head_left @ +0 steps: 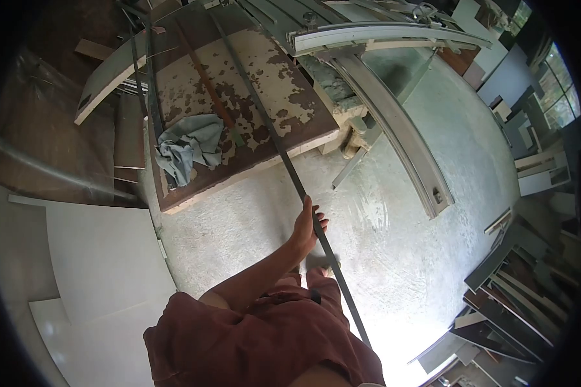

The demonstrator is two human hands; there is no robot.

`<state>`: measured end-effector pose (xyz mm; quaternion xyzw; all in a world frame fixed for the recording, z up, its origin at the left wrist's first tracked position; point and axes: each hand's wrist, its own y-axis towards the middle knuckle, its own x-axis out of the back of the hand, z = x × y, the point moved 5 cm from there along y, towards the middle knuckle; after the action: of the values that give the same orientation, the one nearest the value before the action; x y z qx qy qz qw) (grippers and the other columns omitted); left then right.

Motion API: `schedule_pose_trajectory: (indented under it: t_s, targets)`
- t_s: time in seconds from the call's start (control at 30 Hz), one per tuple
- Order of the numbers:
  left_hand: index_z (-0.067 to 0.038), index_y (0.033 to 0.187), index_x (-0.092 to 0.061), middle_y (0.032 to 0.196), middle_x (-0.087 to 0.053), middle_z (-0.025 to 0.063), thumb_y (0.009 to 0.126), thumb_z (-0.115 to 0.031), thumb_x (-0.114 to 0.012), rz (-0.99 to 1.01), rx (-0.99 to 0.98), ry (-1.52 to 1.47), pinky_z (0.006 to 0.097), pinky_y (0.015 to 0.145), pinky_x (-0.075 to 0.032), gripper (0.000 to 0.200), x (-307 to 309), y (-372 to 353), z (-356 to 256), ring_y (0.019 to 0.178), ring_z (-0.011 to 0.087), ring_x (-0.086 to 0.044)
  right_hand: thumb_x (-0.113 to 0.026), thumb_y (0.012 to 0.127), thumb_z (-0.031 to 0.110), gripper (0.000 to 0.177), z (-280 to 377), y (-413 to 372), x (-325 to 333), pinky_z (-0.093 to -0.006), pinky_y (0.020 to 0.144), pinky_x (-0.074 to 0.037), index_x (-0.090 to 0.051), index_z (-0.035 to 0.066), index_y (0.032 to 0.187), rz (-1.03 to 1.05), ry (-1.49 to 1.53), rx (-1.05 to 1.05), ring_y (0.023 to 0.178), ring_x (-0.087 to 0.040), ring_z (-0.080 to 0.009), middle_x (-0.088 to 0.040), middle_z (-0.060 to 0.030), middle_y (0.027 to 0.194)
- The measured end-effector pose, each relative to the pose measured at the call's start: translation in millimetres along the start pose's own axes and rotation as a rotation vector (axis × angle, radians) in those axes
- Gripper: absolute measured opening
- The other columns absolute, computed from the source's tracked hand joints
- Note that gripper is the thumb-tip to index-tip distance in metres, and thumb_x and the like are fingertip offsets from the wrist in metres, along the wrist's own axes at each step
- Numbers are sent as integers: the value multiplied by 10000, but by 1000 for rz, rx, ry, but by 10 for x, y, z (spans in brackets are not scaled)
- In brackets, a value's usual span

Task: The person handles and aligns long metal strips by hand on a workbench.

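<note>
My left hand [308,227] is closed around a long, narrow dark strip [285,155], with the thumb on top and the fingers wrapped over its right side. The strip runs from the far end of a worn table [248,51], over its near edge, past my hand and down beside my right hip. On the table's left corner lies a crumpled grey cloth [193,142]. A thin reddish-brown stick [203,74] rests on the table, left of the strip. Of my right arm only a bit shows at the bottom edge; the hand is outside the view.
Right of the table, a machine with a long metal rail [400,135] juts out over the concrete floor [394,271]. Large white panels [110,264] stand at the left. Stacked boards and offcuts [510,309] lean along the right side, below a window [557,87].
</note>
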<state>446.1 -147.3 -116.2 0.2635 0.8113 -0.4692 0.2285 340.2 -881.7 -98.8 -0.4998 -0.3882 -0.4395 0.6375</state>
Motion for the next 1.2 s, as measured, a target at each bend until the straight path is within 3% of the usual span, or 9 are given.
schedule_pose_trajectory:
  t_s: [0.03, 0.3, 0.6, 0.87, 0.97, 1.03, 1.2]
  targets:
    - [-50, 1003, -395, 712, -391, 17, 767, -581, -516, -64, -8, -43, 274, 513, -381, 593, -35, -104, 82, 589, 129, -427, -550, 810, 249, 175, 77, 69, -8, -315, 572, -444, -628, 117, 724, 23, 18, -3, 599, -563, -175, -613, -22, 648]
    - [-84, 910, -408, 669, -383, 11, 793, -552, -506, -117, 2, 60, 267, 516, -387, 492, -208, -464, 671, 561, 125, -418, -565, 803, 245, 159, 443, 623, -97, -314, 570, -441, -631, 109, 753, 180, 157, -2, 600, -560, -165, -618, -27, 664]
    - [-95, 909, -404, 679, -389, 0, 785, -573, -500, -112, 45, 145, 269, 562, -399, 503, -473, -517, 1125, 597, 122, -427, -582, 796, 240, 150, 242, 615, -166, -314, 568, -439, -635, 100, 785, 362, 279, -102, 601, -557, -153, -625, -33, 681]
    - [-90, 969, -395, 736, -428, 32, 803, -529, -512, -144, -6, 127, 258, 593, -384, 483, -552, -503, 1291, 633, 135, -452, -596, 789, 236, 152, -20, 520, -221, -313, 566, -436, -638, 92, 814, 461, 354, -184, 602, -554, -143, -630, -38, 697]
    - [-62, 1058, -383, 825, -445, 55, 798, -563, -488, -170, -45, 167, 295, 646, -390, 574, -612, -484, 1251, 712, 158, -482, -602, 787, 235, 155, -90, 538, -245, -313, 565, -435, -639, 89, 825, 485, 371, -202, 603, -553, -139, -632, -40, 702]
    - [-41, 1161, -351, 912, -446, 72, 788, -610, -452, -205, -36, 256, 346, 747, -374, 689, -658, -477, 1179, 827, 190, -481, -605, 785, 234, 158, -130, 543, -270, -313, 565, -435, -640, 87, 832, 501, 385, -211, 603, -553, -137, -634, -41, 706]
    - [-67, 1233, -331, 1020, -454, 101, 773, -655, -418, -142, -14, 274, 395, 853, -319, 752, -647, -207, 983, 972, 222, -439, -615, 781, 231, 167, -207, 531, -296, -312, 563, -433, -641, 82, 850, 534, 415, -230, 604, -551, -131, -637, -44, 716]
